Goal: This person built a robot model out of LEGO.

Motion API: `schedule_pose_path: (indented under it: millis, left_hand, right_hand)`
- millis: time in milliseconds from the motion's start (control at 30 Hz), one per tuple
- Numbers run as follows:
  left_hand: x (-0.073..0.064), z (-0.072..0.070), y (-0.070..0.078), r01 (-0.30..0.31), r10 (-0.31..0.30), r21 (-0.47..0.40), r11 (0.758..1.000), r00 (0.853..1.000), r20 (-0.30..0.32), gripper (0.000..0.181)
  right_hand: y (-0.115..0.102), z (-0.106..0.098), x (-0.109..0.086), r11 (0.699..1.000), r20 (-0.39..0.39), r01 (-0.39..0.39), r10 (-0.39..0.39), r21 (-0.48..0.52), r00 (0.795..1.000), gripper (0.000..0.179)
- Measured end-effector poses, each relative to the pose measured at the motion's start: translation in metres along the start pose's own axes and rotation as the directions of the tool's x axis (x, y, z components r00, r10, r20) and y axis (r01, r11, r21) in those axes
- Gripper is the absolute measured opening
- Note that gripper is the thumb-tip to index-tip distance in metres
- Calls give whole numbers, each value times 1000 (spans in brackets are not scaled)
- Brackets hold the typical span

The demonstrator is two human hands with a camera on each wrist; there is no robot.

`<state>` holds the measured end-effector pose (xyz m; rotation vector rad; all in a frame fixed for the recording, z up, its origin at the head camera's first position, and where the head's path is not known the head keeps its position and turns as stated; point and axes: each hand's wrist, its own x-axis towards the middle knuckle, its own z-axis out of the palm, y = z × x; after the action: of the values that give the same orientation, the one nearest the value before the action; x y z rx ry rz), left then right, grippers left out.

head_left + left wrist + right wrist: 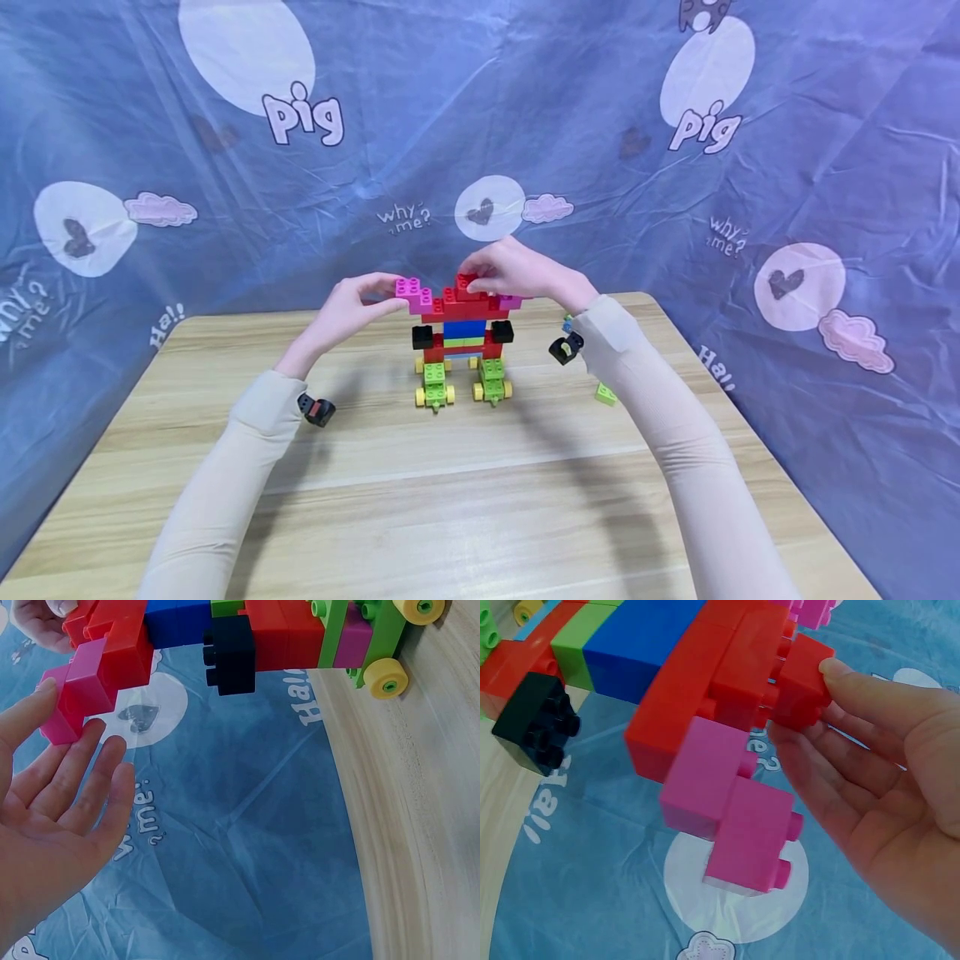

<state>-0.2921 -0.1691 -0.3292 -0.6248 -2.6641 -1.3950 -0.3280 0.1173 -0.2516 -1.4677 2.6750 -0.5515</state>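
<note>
A toy build of stacked plastic bricks (453, 312) stands upright on the table, with red and blue bricks in its middle. Its feet are green wheeled bases (435, 387) with yellow wheels. My left hand (347, 312) pinches the pink brick (64, 720) at the build's upper left end, thumb on one side and fingers on the other. At the top centre, my right hand (517, 271) grips a red brick (804, 682) between thumb and fingers, right at the studs of the red brick beneath. Two more pink bricks (705, 776) step out from the right side.
Black bricks (422, 337) stick out on both sides of the build. A loose green brick (606, 394) lies on the wooden table (390, 525) to the right, near a small blue piece (567, 323). Behind the table hangs a blue printed cloth (420, 125).
</note>
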Motion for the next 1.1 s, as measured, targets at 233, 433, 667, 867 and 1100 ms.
schedule_pose_path:
  millis: [233, 433, 667, 867, 1100]
  left_hand:
    - [-2, 1, -1, 10, -10, -9, 1000, 1000, -1, 41]
    - [-2, 1, 0, 3, -3, -9, 1000, 1000, -1, 41]
    - [0, 1, 0, -1, 1, -3, 1000, 1000, -5, 43]
    - [1, 1, 0, 3, -3, -9, 1000, 1000, 3, 44]
    - [0, 0, 0, 6, -6, -1, 1000, 1000, 4, 45]
  right_hand:
    - [1, 3, 0, 1000, -8, 2, -2, 6, 1000, 25]
    - [0, 3, 1, 1000, -16, 19, -20, -20, 1000, 24]
    - [-2, 3, 2, 998, -33, 36, -38, -51, 999, 24]
    - [-3, 4, 1, 999, -40, 11, -13, -45, 999, 26]
    - [-2, 7, 0, 998, -52, -44, 42, -36, 998, 29]
